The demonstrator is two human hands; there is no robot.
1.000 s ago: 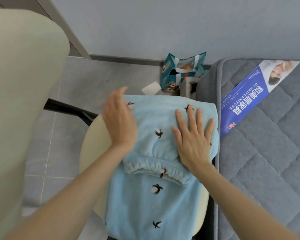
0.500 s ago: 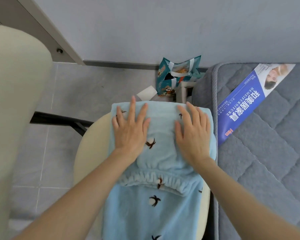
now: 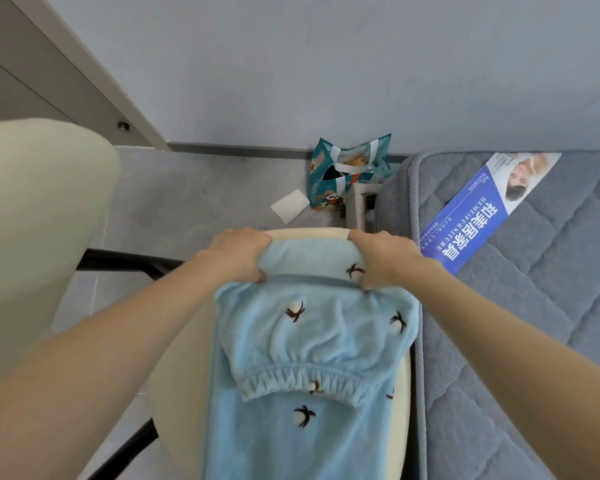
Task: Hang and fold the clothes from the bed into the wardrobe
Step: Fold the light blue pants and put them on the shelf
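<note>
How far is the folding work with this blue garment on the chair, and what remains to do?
Done: the blue garment lies on the chair seat with one fold made, its elastic band lying over the lower layer. In hand: the left hand and right hand grip its far edge, probably for another fold. Left: finishing and storing it; no wardrobe is in view.

Person shown by two arms only. Left forearm [image 3: 118, 348] bare from frame edge to wrist; right forearm [image 3: 499, 341] likewise. Any sleeve lies out of view. Left hand [image 3: 238, 256] bare: back of hand, knuckle row and thumb showing, fingertips hidden. Right hand [image 3: 385, 258] bare: back of hand, knuckles and thumb showing, fingertips hidden. Wide lens renders forearms broad at bottom corners, tapering to narrow wrists. Outlines soft; finer detail too blurred to tell.
</note>
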